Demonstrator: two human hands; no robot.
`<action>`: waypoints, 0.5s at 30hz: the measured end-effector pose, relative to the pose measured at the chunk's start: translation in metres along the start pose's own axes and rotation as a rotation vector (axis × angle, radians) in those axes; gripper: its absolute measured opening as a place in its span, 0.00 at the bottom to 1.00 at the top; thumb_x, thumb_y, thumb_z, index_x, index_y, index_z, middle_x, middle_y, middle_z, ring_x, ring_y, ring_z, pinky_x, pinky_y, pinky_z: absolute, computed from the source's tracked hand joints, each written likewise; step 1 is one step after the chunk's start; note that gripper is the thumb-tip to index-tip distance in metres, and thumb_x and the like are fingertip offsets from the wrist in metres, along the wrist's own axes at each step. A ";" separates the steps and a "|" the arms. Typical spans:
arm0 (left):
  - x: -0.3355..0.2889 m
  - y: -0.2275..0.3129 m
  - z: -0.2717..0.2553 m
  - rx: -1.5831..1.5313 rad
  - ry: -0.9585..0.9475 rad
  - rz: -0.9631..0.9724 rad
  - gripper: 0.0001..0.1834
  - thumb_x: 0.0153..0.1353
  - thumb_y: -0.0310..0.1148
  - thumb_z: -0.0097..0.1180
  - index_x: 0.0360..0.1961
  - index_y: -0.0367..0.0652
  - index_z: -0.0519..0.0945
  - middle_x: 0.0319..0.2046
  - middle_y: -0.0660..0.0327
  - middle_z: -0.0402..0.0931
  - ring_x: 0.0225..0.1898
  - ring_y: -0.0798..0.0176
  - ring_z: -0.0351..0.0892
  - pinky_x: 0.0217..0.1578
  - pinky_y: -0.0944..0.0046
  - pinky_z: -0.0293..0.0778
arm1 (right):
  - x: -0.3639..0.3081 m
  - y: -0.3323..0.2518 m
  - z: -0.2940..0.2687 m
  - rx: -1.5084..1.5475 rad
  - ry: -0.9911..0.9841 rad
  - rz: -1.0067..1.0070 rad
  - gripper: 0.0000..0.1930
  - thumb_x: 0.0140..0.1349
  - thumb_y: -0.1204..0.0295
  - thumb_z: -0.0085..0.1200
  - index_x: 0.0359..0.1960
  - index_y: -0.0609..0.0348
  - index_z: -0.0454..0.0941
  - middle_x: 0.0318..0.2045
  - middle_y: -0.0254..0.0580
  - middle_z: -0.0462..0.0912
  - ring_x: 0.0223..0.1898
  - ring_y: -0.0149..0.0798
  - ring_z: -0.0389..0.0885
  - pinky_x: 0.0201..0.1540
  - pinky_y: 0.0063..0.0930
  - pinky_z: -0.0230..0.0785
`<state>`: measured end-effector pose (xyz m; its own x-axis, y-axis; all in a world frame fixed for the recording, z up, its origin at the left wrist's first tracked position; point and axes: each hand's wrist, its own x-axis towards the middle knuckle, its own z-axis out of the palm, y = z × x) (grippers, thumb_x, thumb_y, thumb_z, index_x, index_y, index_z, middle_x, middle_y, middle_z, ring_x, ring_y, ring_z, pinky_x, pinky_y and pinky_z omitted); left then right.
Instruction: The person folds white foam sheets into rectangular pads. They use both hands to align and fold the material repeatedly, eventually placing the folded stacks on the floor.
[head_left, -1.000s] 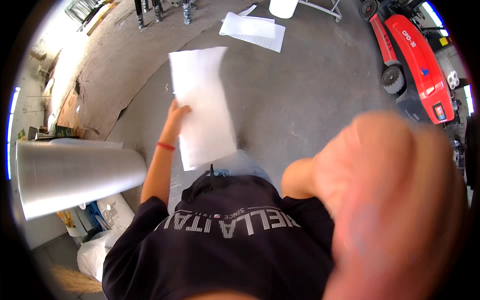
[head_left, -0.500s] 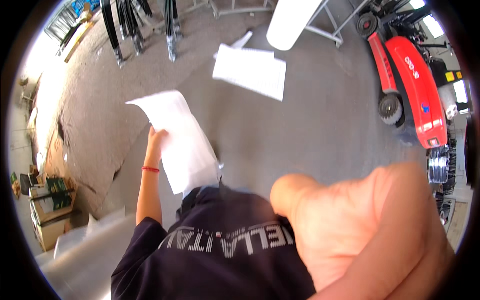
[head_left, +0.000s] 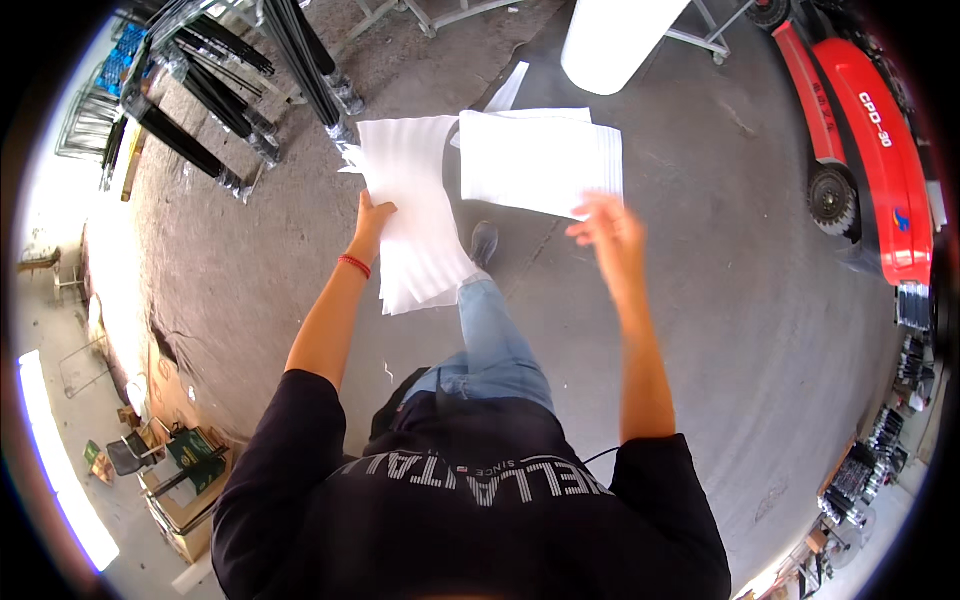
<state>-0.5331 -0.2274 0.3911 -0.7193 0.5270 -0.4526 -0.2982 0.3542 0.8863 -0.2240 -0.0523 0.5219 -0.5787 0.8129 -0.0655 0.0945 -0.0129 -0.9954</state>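
My left hand, with a red bracelet at its wrist, grips the left edge of several thin white foam sheets. They hang in front of my legs, slightly wavy. Ahead of me on the grey floor lies a stack of white sheets, with a narrow white strip poking out behind it. My right hand is held out over the near right corner of that stack. Its fingers are apart and slightly blurred, and nothing shows in them; whether they touch the stack is unclear.
Beyond the stack stands a large white roll beside a metal frame on casters. A red forklift is at the right. Wrapped black metal legs stand far left. Cardboard boxes sit at the near left.
My right hand has moved from close to the camera out to the stack on the floor. My left hand has carried the foam sheets forward and to the right.
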 end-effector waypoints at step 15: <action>0.408 -0.042 0.062 0.003 -0.182 -0.353 0.24 0.42 0.20 0.46 0.46 0.35 0.66 0.32 0.56 0.72 0.32 0.60 0.75 0.32 0.61 0.75 | 0.218 0.293 0.165 0.176 -0.092 0.997 0.19 0.60 0.62 0.45 0.50 0.55 0.72 0.44 0.38 0.76 0.41 0.33 0.76 0.41 0.31 0.69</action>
<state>-0.7748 0.0207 0.1633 -0.4493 0.5008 -0.7398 -0.5052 0.5406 0.6727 -0.4561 0.0254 0.2045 -0.3623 0.3366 -0.8692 0.4517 -0.7523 -0.4796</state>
